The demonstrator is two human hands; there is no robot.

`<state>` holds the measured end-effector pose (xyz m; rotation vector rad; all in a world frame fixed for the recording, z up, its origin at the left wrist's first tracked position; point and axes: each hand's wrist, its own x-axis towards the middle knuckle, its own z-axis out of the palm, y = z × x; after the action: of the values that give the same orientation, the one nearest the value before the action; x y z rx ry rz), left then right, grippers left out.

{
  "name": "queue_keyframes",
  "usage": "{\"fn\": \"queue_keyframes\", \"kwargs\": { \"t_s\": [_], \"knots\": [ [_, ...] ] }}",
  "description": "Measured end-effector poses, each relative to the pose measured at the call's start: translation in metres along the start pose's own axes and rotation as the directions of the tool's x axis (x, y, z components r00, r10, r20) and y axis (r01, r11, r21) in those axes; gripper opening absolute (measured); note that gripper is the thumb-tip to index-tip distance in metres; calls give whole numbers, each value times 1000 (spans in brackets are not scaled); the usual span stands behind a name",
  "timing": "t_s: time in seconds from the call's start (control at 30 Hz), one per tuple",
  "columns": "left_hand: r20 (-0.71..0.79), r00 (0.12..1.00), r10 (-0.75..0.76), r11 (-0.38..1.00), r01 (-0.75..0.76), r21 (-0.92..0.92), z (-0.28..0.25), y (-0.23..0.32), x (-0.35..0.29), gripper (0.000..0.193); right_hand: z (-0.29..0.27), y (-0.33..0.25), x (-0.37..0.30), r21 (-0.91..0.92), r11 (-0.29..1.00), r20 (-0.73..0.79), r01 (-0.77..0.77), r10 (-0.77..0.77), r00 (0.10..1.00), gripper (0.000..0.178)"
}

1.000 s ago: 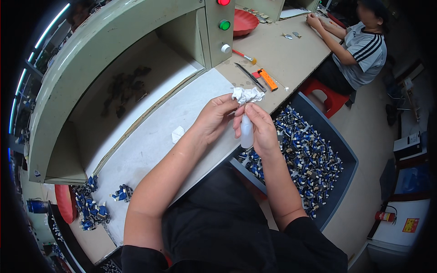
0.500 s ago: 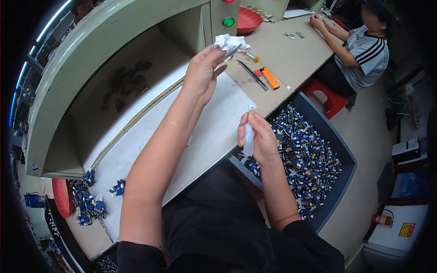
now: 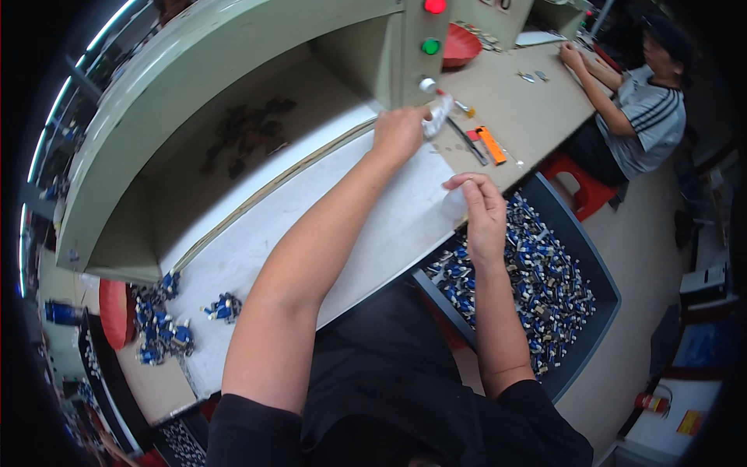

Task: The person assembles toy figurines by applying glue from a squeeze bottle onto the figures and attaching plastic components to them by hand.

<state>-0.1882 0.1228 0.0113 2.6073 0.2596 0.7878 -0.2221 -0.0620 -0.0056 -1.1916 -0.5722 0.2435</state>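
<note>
My left hand (image 3: pixel 400 134) is closed on a crumpled white cloth or tissue (image 3: pixel 438 117), held above the far part of the worktable, by the booth's control panel. The fingers of my right hand (image 3: pixel 485 214) pinch a small translucent bottle (image 3: pixel 454 205) over the table's front edge. Part of the bottle is hidden by the hand. Beyond my hands lie a slim dark tool (image 3: pixel 467 142) and an orange-bodied tool (image 3: pixel 490 145). A small clump of blue, white and dark pieces (image 3: pixel 223 307) sits on the white sheet (image 3: pixel 342 265) left of my left forearm.
A grey bin (image 3: pixel 605 327) full of small blue-and-white pieces stands right of the table. The booth (image 3: pixel 117 167) has dark scraps inside and a panel with a green button (image 3: pixel 431 47). More blue pieces (image 3: pixel 159 331) lie near a red dish (image 3: pixel 117 314). A seated person (image 3: pixel 646 109) works at far right.
My left hand has lowered the white cloth toward the table and turned its back upward. My right hand still holds the bottle, its fingers now pinched at the top. The view has shifted slightly.
</note>
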Motion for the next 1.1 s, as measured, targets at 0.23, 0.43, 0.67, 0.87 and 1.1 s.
{"fn": "queue_keyframes", "kwargs": {
  "t_s": [0.23, 0.43, 0.67, 0.87, 1.1],
  "knots": [
    [147, 988, -47, 972, 79, -219, -168, -6, -87, 29, -10, 15, 10, -437, 887, 16, 146, -154, 988, 20],
    [-103, 861, -498, 863, 480, -155, -268, -33, -261, 35, -15, 39, 2, -492, 850, 104, 188, -158, 982, 35],
    [-85, 853, -516, 848, 494, -191, -240, -49, -328, 49, 47, 22, -49, -301, 944, 223, 136, -69, 972, 29],
    [-247, 834, -493, 869, 458, -189, -202, -32, -317, 26, 97, 22, -103, -143, 990, 315, -7, 52, 948, 32],
    [-265, 843, -469, 879, 475, -46, -191, -25, -326, 67, 108, 22, -111, -211, 977, 283, 0, 61, 957, 32]
  ]
}}
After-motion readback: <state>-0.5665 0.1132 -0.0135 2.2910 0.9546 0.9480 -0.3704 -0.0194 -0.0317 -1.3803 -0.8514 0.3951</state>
